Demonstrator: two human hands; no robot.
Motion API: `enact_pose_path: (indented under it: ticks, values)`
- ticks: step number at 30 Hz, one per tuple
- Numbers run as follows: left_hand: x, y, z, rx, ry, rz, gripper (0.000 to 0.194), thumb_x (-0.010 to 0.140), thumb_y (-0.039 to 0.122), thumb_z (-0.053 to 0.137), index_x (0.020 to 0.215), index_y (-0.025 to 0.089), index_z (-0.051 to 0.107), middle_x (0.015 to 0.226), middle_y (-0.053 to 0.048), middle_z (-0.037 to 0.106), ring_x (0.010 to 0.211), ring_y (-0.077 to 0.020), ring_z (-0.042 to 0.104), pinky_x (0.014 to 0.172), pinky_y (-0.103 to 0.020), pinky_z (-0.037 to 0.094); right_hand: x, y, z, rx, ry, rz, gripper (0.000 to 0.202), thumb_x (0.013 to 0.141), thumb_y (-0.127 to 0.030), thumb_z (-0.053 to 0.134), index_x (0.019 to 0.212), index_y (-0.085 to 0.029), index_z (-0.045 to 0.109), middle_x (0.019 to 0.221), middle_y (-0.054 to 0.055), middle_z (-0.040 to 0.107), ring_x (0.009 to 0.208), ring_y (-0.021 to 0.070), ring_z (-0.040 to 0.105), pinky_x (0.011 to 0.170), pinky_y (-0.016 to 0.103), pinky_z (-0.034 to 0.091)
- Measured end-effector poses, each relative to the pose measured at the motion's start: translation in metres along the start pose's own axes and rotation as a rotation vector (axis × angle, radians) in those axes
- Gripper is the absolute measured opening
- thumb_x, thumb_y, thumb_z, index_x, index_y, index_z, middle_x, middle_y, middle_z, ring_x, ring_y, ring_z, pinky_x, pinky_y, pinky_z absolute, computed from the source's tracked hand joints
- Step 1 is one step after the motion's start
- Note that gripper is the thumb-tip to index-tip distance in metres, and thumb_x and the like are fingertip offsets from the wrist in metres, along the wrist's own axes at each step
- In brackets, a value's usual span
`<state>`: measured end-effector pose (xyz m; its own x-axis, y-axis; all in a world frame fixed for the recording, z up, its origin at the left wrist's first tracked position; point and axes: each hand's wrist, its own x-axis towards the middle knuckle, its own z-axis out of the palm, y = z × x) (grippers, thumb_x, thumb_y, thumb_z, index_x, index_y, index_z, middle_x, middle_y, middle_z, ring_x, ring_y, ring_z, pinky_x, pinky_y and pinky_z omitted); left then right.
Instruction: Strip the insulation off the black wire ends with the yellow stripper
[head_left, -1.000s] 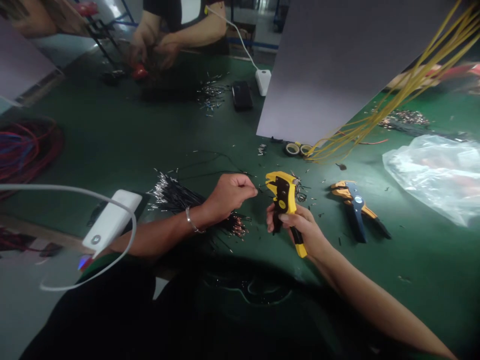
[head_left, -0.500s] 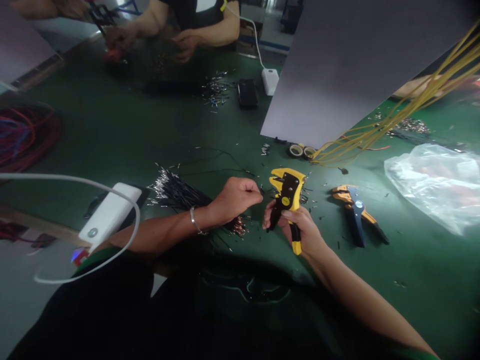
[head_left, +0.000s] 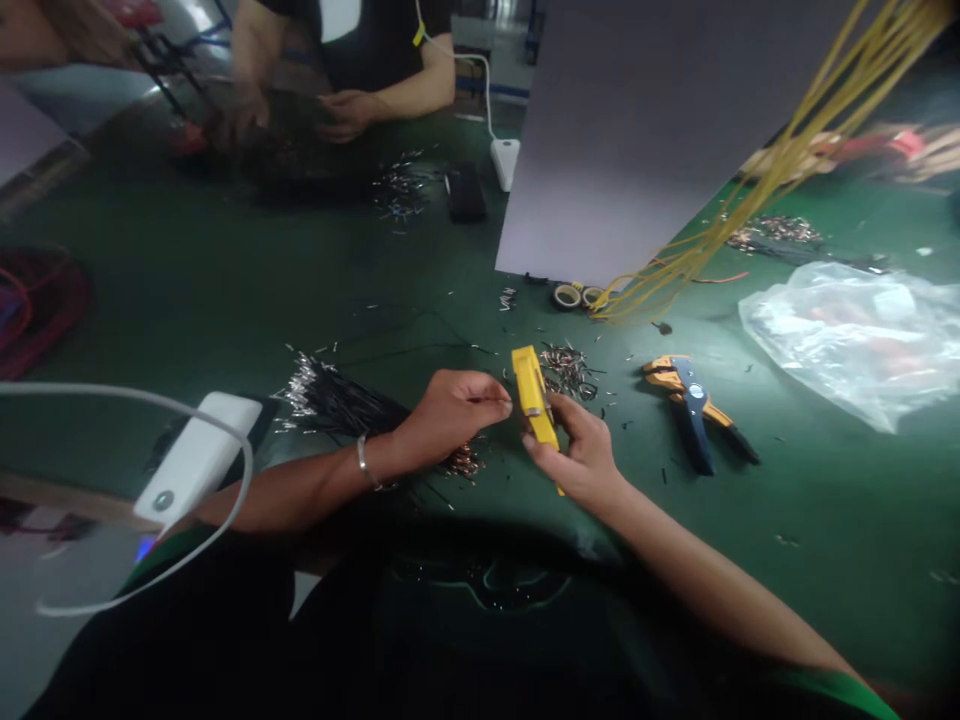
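Observation:
My right hand [head_left: 581,450] is closed round a yellow and black wire stripper [head_left: 531,385], which is turned nearly edge-on with its head upward. Just left of the tool, my left hand [head_left: 450,420] is closed in a pinch; whatever lies between the fingertips is too small to make out. Beneath my left hand and wrist lies a bundle of black wires [head_left: 341,400], its silvery ends to the left and coppery ends showing below the hand. Behind my right hand, small stripped offcuts [head_left: 568,372] are scattered on the green table.
A blue and orange wire stripper [head_left: 694,405] lies to the right, near a clear plastic bag [head_left: 855,330]. Yellow wires [head_left: 720,240] hang beside a grey panel [head_left: 607,150]. Tape rolls [head_left: 568,296] sit below it. At left is a white power bank [head_left: 199,455]. Co-workers' hands show across the table.
My right hand has rotated the yellow wire stripper from its flat side to its edge and moved it slightly left. My left hand stays pinched close by. The whole view has shifted a little.

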<state>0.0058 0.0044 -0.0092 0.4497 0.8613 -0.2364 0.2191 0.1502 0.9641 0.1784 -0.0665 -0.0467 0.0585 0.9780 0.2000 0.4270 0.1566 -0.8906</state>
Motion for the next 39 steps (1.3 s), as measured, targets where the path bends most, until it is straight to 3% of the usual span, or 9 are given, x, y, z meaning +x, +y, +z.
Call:
enact_pose_path:
  ticks: [6,11,16,22,26,33,39]
  values:
    - [0.004,-0.006,0.0,-0.214,-0.007,-0.065,0.016,0.066,0.029,0.074,0.067,0.014,0.067,0.05,0.004,0.05,0.041,-0.0026,0.031,0.039,-0.018,0.023,0.0,0.002,-0.001,-0.225,0.04,-0.208,0.036,0.067,-0.024,0.061,0.103,-0.022,0.057,0.089,0.008,0.067,0.078,0.0241,0.062,0.071,0.04,0.051]
    - [0.004,-0.003,-0.001,-0.203,-0.066,-0.035,0.019,0.064,0.03,0.077,0.063,0.014,0.068,0.055,0.001,0.059,0.044,-0.0049,0.042,0.042,-0.018,0.034,-0.001,0.001,-0.001,-0.262,0.037,-0.287,0.039,0.065,-0.02,0.061,0.104,-0.019,0.056,0.088,0.01,0.064,0.081,0.0258,0.061,0.072,0.041,0.051]
    - [0.004,-0.01,-0.004,-0.137,-0.107,0.029,0.013,0.061,0.024,0.08,0.065,0.015,0.071,0.057,0.0,0.064,0.051,-0.0076,0.05,0.05,-0.02,0.042,0.001,-0.002,-0.002,-0.253,0.048,-0.257,0.038,0.066,-0.021,0.059,0.104,-0.02,0.055,0.086,0.009,0.063,0.079,0.0256,0.06,0.07,0.041,0.051]
    - [0.005,-0.021,-0.008,-0.109,-0.135,0.02,0.016,0.071,0.03,0.074,0.07,0.014,0.074,0.057,0.0,0.063,0.049,-0.0072,0.049,0.048,-0.019,0.041,0.001,-0.001,-0.002,-0.241,0.048,-0.267,0.038,0.066,-0.021,0.059,0.104,-0.018,0.054,0.088,0.011,0.064,0.08,0.0267,0.061,0.072,0.042,0.052]
    - [0.006,-0.025,-0.01,-0.123,-0.171,0.07,0.016,0.067,0.029,0.078,0.066,0.015,0.073,0.056,0.001,0.064,0.049,-0.0074,0.052,0.05,-0.019,0.044,0.001,0.001,-0.002,-0.256,0.057,-0.284,0.037,0.066,-0.021,0.059,0.103,-0.019,0.054,0.088,0.01,0.064,0.08,0.0252,0.062,0.071,0.04,0.052]
    - [0.006,-0.02,-0.008,-0.065,-0.219,0.139,0.016,0.066,0.03,0.079,0.073,0.016,0.076,0.065,-0.001,0.071,0.062,-0.0131,0.063,0.062,-0.022,0.052,0.0,0.005,0.0,-0.276,0.087,-0.316,0.036,0.065,-0.02,0.055,0.101,-0.017,0.053,0.086,0.01,0.065,0.078,0.0239,0.062,0.07,0.039,0.054]
    - [0.005,-0.015,-0.008,-0.025,-0.224,0.111,0.02,0.066,0.033,0.079,0.078,0.017,0.078,0.068,-0.003,0.073,0.059,-0.0123,0.062,0.057,-0.021,0.051,0.001,0.006,0.0,-0.288,0.061,-0.302,0.036,0.063,-0.019,0.053,0.099,-0.018,0.053,0.081,0.008,0.064,0.074,0.0231,0.062,0.068,0.038,0.054]
